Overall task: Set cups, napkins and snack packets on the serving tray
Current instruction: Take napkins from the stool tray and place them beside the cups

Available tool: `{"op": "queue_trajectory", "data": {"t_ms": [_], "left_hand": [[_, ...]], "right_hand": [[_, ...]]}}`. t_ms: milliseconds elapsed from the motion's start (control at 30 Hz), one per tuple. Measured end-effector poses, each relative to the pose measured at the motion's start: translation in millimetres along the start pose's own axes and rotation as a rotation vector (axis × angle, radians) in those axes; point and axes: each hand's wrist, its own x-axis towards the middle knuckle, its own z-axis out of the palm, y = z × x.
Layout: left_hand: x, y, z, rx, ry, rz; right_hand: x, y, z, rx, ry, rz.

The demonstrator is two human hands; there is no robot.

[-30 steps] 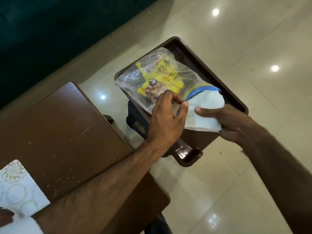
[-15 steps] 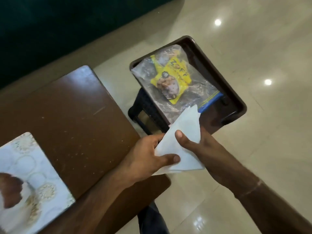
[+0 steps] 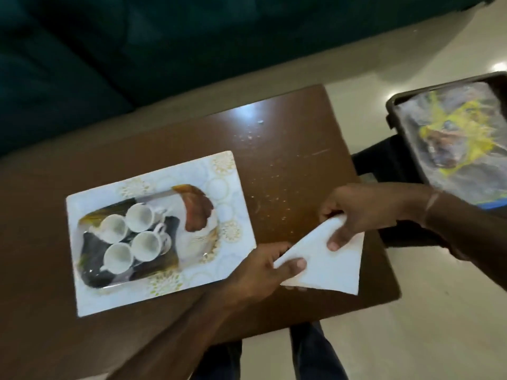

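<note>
A white patterned serving tray (image 3: 230,187) lies on the brown table (image 3: 164,138), carrying several white cups (image 3: 138,234) grouped at its left half. Both hands hold a white napkin (image 3: 332,267) just right of the tray, above the table's right end. My left hand (image 3: 263,272) pinches the napkin's left corner. My right hand (image 3: 365,212) grips its upper edge. A clear snack packet with a yellow label (image 3: 461,138) lies in a dark brown tray (image 3: 395,102) at the far right, blurred.
The dark tray rests on a black stool (image 3: 384,163) beside the table. A dark green sofa (image 3: 137,50) runs along the back. Glossy cream floor tiles (image 3: 425,338) lie to the right and front. Crumbs dot the table's right side.
The view has swung left from the dark tray to the table. Both hands have carried the napkin from the dark tray over to the table beside the white tray.
</note>
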Motion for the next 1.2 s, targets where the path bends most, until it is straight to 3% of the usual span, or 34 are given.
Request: {"op": "queue_trajectory", "data": {"t_ms": [100,233,367,433,500,633,733,833,967,1200], "left_hand": [[-28,-41,-31,-0.21,0.182,-0.063],[-52,-90,-67,-0.421,0.571,-0.145],[-63,-128,-98,-0.52,0.777,-0.211],[-64,-139,-109,-0.431,0.88,-0.238],[-64,-146,-117,-0.186,0.991,-0.28],[-77,-152,-126,0.242,1.11,-0.387],[-90,-153,-127,0.349,1.137,-0.181],[-90,-147,-143,0.539,1.063,0.012],[-75,-140,-174,0.757,0.871,-0.051],[-85,-147,-182,0.844,0.853,-0.015]], "right_hand": [[49,-23,15,0.228,0.081,0.03],[113,-67,38,0.455,0.264,0.024],[170,-114,58,0.489,0.409,0.046],[192,-133,66,0.433,0.517,0.081],[208,-147,70,0.372,0.607,0.112],[227,-164,75,0.138,0.657,0.15],[232,-166,77,0.032,0.668,0.156],[233,-168,79,0.011,0.676,0.134],[235,-168,81,0.041,0.683,0.108],[239,-165,87,0.058,0.7,0.105]]}}
